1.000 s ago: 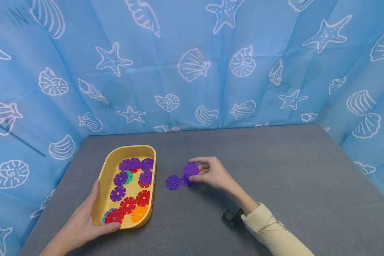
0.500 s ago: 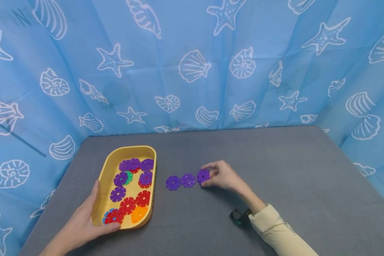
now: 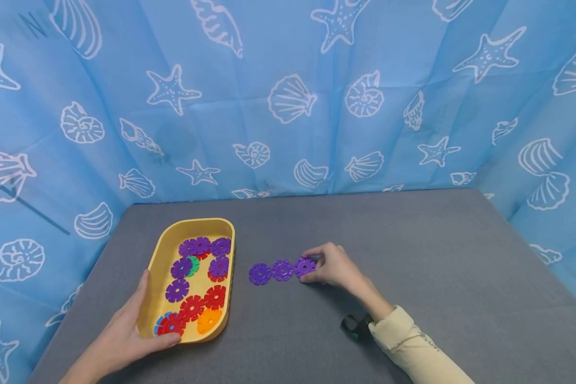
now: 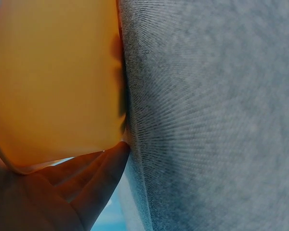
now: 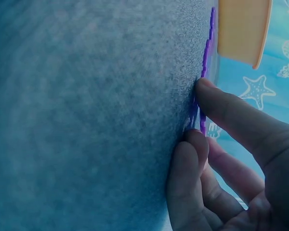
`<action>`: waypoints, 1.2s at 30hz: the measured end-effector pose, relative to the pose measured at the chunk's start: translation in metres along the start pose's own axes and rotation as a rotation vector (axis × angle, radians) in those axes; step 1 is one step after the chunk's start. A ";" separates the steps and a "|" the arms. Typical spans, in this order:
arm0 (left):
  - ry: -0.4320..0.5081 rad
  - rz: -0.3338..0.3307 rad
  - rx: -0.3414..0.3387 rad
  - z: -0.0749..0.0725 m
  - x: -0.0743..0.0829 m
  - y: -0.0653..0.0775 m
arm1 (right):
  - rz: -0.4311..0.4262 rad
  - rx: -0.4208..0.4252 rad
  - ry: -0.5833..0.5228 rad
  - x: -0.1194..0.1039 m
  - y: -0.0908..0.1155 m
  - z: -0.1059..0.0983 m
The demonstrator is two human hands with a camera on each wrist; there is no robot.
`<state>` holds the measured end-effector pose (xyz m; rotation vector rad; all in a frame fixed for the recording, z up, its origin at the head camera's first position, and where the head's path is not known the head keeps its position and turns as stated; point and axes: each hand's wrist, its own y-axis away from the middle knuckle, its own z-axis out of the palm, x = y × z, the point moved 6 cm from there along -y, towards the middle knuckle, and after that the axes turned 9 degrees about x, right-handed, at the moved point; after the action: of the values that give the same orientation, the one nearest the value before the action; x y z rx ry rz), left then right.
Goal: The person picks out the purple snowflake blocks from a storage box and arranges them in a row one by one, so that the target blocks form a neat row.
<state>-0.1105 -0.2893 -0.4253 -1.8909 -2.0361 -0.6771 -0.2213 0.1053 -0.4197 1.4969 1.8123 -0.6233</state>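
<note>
At the left of the head view, my left hand [image 3: 125, 325] grips the yellow tray [image 3: 173, 229] at its near left corner, thumb over the near rim. In the left wrist view, fingers [image 4: 103, 180] of that hand lie against the tray's outer wall. My right hand [image 3: 336, 266] pinches a purple interlocking disc [image 3: 305, 266] by its edge, low over the table. This disc ends a row with two more, a middle purple disc [image 3: 282, 270] and a left purple disc [image 3: 260, 274]. In the right wrist view, thumb and fingers hide much of the pinched disc.
Inside the tray lie several purple discs [image 3: 177, 290], several red discs [image 3: 191, 308], an orange disc [image 3: 208, 320], and partly covered green and blue ones. A grey cloth [image 3: 413, 240] covers the table. Behind hangs a blue curtain [image 3: 249, 117]. A black strap [image 3: 357, 326] sits at the right wrist.
My right hand has carried its purple disc rightward and down from over the middle disc to the row's right end, where it now lies flatter. The left hand and tray stay put.
</note>
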 end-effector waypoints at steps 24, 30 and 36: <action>0.008 -0.011 -0.013 0.001 0.000 -0.001 | -0.109 0.044 -0.028 -0.020 0.002 0.004; 0.008 -0.024 -0.026 0.000 0.000 -0.001 | -0.200 0.058 -0.100 -0.043 0.004 0.008; 0.004 -0.012 -0.015 0.000 0.000 -0.001 | -0.260 0.067 -0.149 -0.075 0.005 0.016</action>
<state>-0.1119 -0.2895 -0.4259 -1.8859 -2.0470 -0.7008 -0.2058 0.0470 -0.3727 1.2297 1.8998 -0.9054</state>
